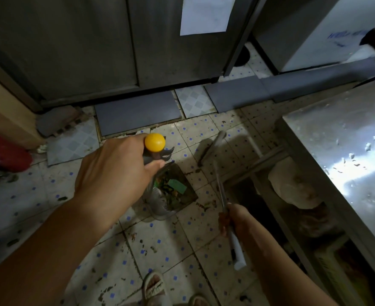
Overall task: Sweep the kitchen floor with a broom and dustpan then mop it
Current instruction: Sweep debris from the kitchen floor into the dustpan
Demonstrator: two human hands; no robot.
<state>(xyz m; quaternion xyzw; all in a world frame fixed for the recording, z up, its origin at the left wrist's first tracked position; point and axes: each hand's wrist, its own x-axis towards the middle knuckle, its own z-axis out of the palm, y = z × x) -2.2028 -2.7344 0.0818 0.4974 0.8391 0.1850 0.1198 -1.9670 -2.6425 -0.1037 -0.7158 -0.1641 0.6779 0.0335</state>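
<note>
The left hand, mid-frame, curls around the dark dustpan handle with its round orange cap. The right hand, lower right, grips the slim metal broom handle with a white end. Below lies a stained tiled floor with blue dots, steel cabinets above. The debris-filled grey dustpan sits on the floor between both hands.

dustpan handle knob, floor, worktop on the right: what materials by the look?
Knob: likely plastic, smooth solid yellow with a soft sheen.
Floor: ceramic tile, apparently; cream squares with blue dots, grout lines, stained.
Worktop: probably stainless steel; brushed grey surface with a strong glare and water drops.
</note>
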